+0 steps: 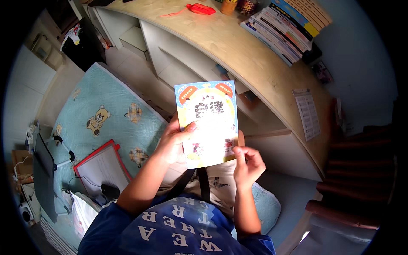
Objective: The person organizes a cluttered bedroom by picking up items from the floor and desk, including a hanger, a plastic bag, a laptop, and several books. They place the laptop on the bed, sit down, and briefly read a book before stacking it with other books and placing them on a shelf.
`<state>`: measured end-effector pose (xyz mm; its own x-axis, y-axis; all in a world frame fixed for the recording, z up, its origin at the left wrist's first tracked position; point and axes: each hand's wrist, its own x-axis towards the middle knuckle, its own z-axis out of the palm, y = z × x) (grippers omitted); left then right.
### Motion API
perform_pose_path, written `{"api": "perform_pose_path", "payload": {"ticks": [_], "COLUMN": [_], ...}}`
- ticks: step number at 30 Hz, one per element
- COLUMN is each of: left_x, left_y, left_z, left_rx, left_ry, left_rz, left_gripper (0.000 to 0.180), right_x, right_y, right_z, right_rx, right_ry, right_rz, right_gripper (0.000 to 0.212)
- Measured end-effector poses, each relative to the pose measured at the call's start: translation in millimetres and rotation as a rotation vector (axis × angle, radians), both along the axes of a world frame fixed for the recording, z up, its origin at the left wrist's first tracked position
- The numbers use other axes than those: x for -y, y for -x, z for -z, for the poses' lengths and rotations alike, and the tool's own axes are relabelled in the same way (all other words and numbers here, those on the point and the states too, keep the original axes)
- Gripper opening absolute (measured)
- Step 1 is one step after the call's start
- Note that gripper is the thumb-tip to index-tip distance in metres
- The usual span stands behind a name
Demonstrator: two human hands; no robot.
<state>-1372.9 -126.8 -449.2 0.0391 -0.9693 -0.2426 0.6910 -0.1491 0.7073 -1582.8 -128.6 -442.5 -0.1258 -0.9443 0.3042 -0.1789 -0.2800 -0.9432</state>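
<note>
Booklet (pixel 209 138): centre of the frame, between both hands, long axis running up and down, leaning slightly.
Left hand (pixel 172 140): grips the left edge, thumb furthest over the cover, other fingers mostly hidden.
Right hand (pixel 248 166): fingers narrow, pinching the lower right edge.
Tabletop (pixel 170 21): upper middle to right.
</note>
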Motion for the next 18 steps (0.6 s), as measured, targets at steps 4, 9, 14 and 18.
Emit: {"api": "perform_pose_path", "payload": {"ticks": [4, 9, 14, 18], "left_x": [2.0, 2.2, -1.7, -0.2], "left_y": [6.9, 11.1, 14.8, 22.0], "left_z": [-8.3, -12.0, -13.3, -13.6], "left_rx": [0.045, 0.023, 0.061, 0.189], "left_ry": [-0.009, -0.002, -0.009, 0.025], "left_rz": [0.043, 0.069, 0.160, 0.127], "left_gripper": [0.032, 0.032, 0.031, 0.029], "right_x": [18.0, 30.6, 22.2, 13.7], "right_y": [20.0, 40.0, 27.3, 18.8], "right_z": [7.6, 10.9, 20.0, 22.8], "right_rx": [0.336, 0.269, 0.255, 0.298], "right_ry": [-0.113, -0.163, -0.241, -0.257], "right_rz": [0.176, 0.182, -0.115, -0.172], "right_gripper": [0.010, 0.017, 0.035, 0.033]}}
